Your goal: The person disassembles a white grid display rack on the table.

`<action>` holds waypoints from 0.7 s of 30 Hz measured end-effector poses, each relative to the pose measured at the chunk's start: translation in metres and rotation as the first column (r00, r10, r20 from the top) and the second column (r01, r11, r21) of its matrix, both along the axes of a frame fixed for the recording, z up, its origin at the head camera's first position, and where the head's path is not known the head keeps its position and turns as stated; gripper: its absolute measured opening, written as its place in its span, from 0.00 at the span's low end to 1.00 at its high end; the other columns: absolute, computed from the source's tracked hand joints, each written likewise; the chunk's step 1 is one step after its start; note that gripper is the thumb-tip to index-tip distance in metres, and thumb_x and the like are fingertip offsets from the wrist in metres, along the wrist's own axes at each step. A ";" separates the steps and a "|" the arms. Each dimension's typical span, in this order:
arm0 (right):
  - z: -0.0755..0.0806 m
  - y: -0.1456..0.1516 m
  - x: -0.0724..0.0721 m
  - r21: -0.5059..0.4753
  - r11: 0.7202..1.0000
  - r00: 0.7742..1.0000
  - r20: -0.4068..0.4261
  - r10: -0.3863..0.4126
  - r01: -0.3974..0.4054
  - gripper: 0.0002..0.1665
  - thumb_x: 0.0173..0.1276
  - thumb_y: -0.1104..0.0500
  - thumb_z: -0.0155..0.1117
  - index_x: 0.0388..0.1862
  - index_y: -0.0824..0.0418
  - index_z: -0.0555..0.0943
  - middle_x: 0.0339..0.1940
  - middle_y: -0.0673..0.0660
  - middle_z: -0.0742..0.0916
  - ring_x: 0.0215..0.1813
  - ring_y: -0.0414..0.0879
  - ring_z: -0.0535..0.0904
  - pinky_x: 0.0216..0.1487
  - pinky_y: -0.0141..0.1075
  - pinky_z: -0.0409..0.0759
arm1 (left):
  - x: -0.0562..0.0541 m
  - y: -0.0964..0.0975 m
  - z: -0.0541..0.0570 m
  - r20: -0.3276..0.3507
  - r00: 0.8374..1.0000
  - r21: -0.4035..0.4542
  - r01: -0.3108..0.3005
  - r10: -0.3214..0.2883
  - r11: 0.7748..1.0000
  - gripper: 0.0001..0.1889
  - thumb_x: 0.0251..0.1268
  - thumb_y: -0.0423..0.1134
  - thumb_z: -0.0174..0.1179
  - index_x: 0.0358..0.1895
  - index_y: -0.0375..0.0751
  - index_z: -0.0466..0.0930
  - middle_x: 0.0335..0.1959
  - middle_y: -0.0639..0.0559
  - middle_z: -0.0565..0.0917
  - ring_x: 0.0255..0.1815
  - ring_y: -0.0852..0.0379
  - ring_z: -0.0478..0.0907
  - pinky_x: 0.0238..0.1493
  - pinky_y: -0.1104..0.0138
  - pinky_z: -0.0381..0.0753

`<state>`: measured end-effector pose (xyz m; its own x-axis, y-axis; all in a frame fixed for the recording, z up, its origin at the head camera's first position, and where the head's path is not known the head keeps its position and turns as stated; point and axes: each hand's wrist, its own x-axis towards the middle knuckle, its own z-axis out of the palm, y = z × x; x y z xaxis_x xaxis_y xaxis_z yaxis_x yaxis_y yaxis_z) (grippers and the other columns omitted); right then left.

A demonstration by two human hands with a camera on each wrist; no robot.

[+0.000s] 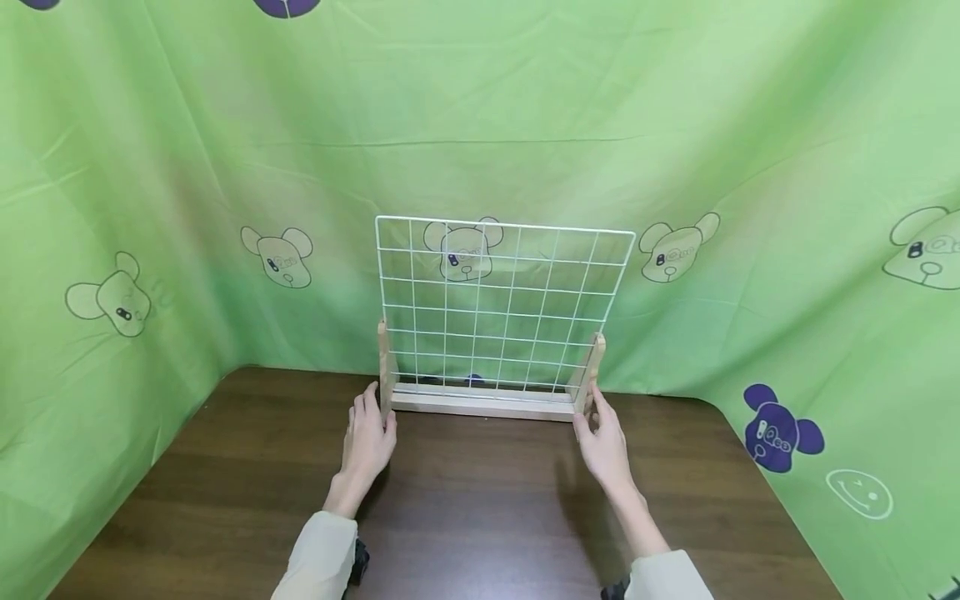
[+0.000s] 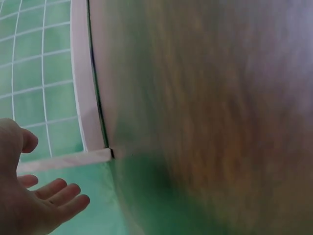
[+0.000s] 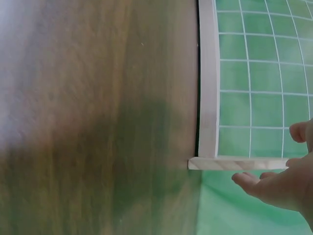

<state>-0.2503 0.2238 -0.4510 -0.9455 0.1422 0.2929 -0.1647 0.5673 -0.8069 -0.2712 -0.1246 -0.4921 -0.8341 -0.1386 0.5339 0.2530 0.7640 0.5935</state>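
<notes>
A white wire grid panel (image 1: 495, 308) stands upright in a pale wooden stand, slightly leaning back. The stand has a long base bar (image 1: 483, 406) between a left end piece (image 1: 386, 367) and a right end piece (image 1: 590, 373). My left hand (image 1: 367, 442) is at the left end piece, thumb toward its inner side and loosely extended fingers along the outside. At the right end piece, my right hand (image 1: 602, 442) mirrors this, fingertips right at the wood. Both wrist views show thumb and fingers spread on either side of the end pieces.
The stand sits near the back of a dark brown wooden table (image 1: 480, 500) with rounded far corners. Green cloth (image 1: 480, 108) printed with bear faces hangs behind and at both sides, close behind the grid.
</notes>
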 end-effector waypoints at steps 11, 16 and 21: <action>0.000 0.008 -0.012 -0.083 0.997 1.000 0.016 -0.007 0.008 0.34 0.72 0.69 0.49 0.74 0.71 0.53 0.68 0.76 0.65 0.61 0.72 0.69 0.59 0.60 0.69 | -0.019 -0.007 -0.004 -0.045 0.988 0.128 0.155 -0.151 0.980 0.30 0.66 0.28 0.55 0.70 0.28 0.58 0.61 0.28 0.69 0.59 0.33 0.69 0.54 0.43 0.71; 0.007 0.009 -0.021 -0.138 0.989 0.997 0.061 -0.037 0.045 0.32 0.73 0.68 0.46 0.74 0.68 0.55 0.68 0.73 0.68 0.62 0.69 0.71 0.57 0.58 0.73 | -0.036 -0.011 -0.006 -0.095 0.967 0.307 0.253 -0.235 0.917 0.26 0.66 0.26 0.54 0.66 0.27 0.59 0.58 0.28 0.71 0.56 0.35 0.73 0.51 0.45 0.75; 0.012 0.013 -0.027 -0.090 0.994 0.995 0.087 -0.047 0.055 0.31 0.71 0.69 0.48 0.73 0.69 0.58 0.65 0.75 0.71 0.59 0.69 0.73 0.57 0.57 0.73 | -0.050 -0.014 -0.001 -0.054 0.962 0.472 0.261 -0.268 0.842 0.16 0.73 0.28 0.47 0.60 0.27 0.60 0.57 0.27 0.70 0.57 0.34 0.72 0.54 0.45 0.73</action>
